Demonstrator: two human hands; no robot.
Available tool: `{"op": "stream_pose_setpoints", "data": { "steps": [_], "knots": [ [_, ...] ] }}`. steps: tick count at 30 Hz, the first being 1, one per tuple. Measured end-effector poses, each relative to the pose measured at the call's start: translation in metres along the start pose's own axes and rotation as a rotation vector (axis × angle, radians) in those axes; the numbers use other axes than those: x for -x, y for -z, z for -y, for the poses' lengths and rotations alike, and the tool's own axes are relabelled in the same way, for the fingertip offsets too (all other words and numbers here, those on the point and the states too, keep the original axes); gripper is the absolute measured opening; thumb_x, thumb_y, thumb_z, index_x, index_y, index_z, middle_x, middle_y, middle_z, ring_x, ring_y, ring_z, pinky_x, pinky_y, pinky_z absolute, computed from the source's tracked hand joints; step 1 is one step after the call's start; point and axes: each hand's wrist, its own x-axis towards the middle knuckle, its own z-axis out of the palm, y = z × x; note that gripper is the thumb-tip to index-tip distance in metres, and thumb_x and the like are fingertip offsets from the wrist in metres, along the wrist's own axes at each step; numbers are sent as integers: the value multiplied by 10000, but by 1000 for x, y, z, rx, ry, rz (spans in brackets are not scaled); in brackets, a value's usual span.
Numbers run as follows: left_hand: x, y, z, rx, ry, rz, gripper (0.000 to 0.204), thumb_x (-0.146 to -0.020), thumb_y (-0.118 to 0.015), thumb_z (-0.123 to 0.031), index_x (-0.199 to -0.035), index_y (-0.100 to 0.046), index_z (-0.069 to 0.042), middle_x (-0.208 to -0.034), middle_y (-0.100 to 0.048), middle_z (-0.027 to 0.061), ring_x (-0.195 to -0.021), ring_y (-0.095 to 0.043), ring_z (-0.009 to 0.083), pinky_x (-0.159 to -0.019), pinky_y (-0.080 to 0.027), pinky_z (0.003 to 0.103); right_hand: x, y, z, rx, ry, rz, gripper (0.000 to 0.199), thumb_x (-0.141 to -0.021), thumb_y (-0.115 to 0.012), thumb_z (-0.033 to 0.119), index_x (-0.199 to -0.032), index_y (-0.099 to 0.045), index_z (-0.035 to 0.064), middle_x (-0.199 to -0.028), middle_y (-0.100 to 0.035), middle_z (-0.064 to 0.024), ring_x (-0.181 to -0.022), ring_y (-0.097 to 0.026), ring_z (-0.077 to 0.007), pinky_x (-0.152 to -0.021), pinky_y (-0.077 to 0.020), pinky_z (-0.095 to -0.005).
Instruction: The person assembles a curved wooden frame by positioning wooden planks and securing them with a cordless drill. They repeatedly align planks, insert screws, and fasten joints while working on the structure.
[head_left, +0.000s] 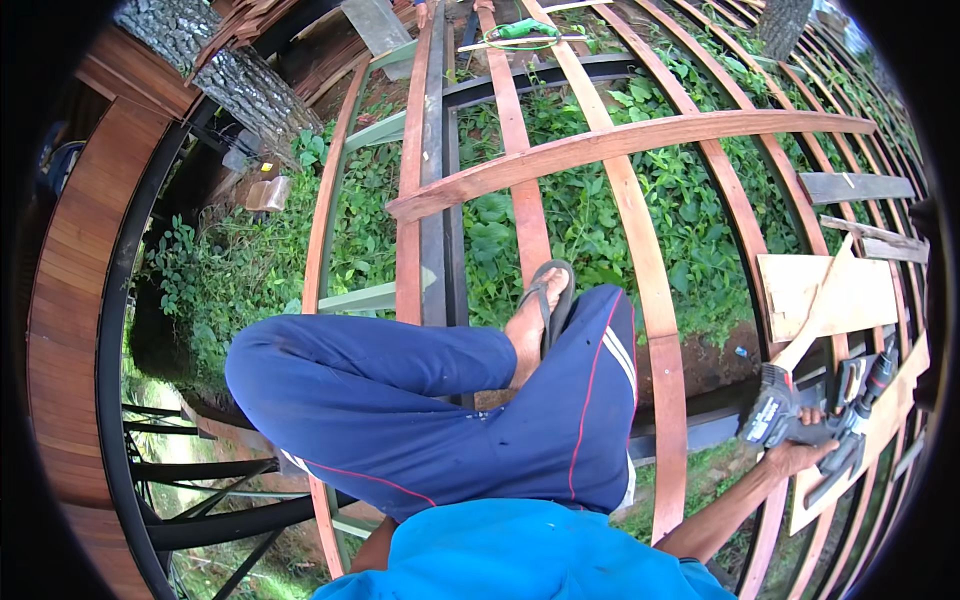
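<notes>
At the right side, my right hand [800, 452] is wrapped around the grip of a black cordless drill [850, 430]. The drill's battery [765, 408] points toward the left, and its body lies over a pale plywood piece [812, 495]. Only a bit of my left arm [375, 548] shows beside my blue shirt; the left hand is out of sight. I sit with bent legs in dark blue trousers [390, 400] on the wooden joists. My sandalled foot [545, 310] rests on a reddish joist [528, 215].
A loose plank [640, 138] lies across several joists, with green plants [490, 235] below the gaps. Another plywood piece [850, 290] and a thin wooden stick [822, 300] lie right. A green tool [520, 32], another person's hand [422, 14] and a tree trunk [215, 80] are farther off.
</notes>
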Motion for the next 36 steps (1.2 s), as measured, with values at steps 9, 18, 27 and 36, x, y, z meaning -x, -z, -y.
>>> {"op": "stream_pose_setpoints", "data": {
  "steps": [9,18,27,36],
  "knots": [
    [-13,113,-27,-687,-222,-213,614,-956,-715,-544,-1433,-596,-176,-1401,-585,1,-1270,-518,121,-1073,-404,358,34,-137,-140,221,-117,269,590,-1028,-551,634,-1167,-585,62,-859,-524,-44,-737,-503,-166,-734,-466,-350],
    [152,449,196,-170,-12,-875,402,-1020,-645,-418,-1242,-657,-83,-1107,-677,46,-962,-619,127,-836,-484,303,53,-268,-224,399,-473,765,866,-878,-822,511,-1415,-501,-87,-1290,-683,-296,-691,-683,-203,-609,-586,-323],
    [86,441,37,-271,-458,-574,432,-1028,-653,-444,-1091,-684,-18,-944,-728,63,-795,-646,112,-695,-504,279,109,-343,-413,1051,-939,1142,319,-932,-762,105,-1217,-670,-4,-1081,-757,-99,-738,-656,-120,-646,-559,-273],
    [-56,362,-20,-724,-413,-542,742,-862,-781,-611,-1073,-713,96,-999,-749,247,-915,-733,355,-818,-564,449,148,-361,-562,1468,-863,1517,257,-944,-786,183,-1113,-755,-9,-794,-705,-20,-647,-607,-105,-593,-494,-279]
  ]
}}
